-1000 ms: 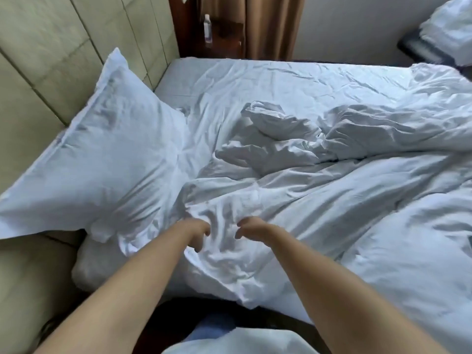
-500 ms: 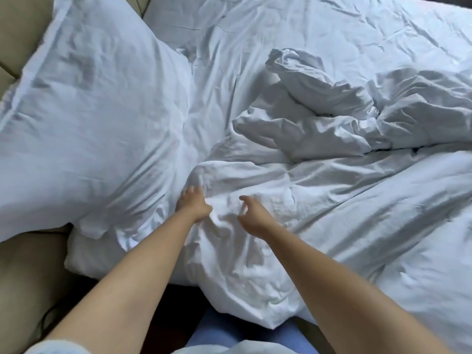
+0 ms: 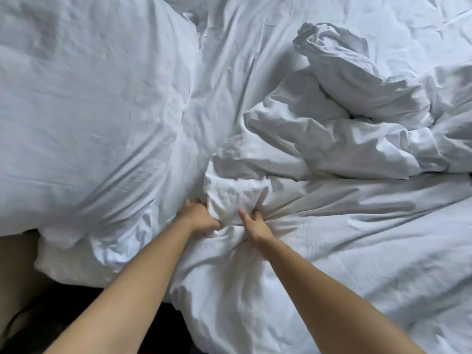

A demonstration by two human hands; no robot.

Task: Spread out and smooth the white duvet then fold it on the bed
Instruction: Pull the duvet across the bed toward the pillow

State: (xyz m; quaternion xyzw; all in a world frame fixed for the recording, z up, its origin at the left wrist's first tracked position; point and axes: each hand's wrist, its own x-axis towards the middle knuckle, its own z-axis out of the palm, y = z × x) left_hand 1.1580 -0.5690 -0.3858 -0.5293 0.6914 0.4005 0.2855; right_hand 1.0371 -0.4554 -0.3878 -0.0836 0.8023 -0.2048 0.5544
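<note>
Both hands are further into the bedding vs half a sec ago, when they only rested on the cloth w/ loose fingers; now they clamp it. Camera has also come in closer and lower, so the headboard and far wall are out of view. Left hand [image 3: 198, 213] has its fingers curled round a wad of the duvet [image 3: 344, 238] at the near-left end, thumb side tucked under the fold. Right hand [image 3: 254, 224] sits just beside it, fingers dug in and bent, pinching cloth so creases fan out to the right from the grip. Between the two hands a puffed lump of duvet stands up, prob. a corner or edge section, can't tell which. Rest of the duvet lies across the bed [image 3: 255, 47] to the right and towards the near side, still badly bunched: a big crumpled heap at upper right, long ridges below it. Pillow [image 3: 84, 98] is at left, its lower edge touching the duvet end by the left hand. Meaning for the task: the grab is made, spreading not yet begun, so very early on. Next move likely calls for lifting and pulling this end out towards the pillow side, or shaking it, to flatten the heap. Risk: dragging the pillow or the sheet along w/ it.
</note>
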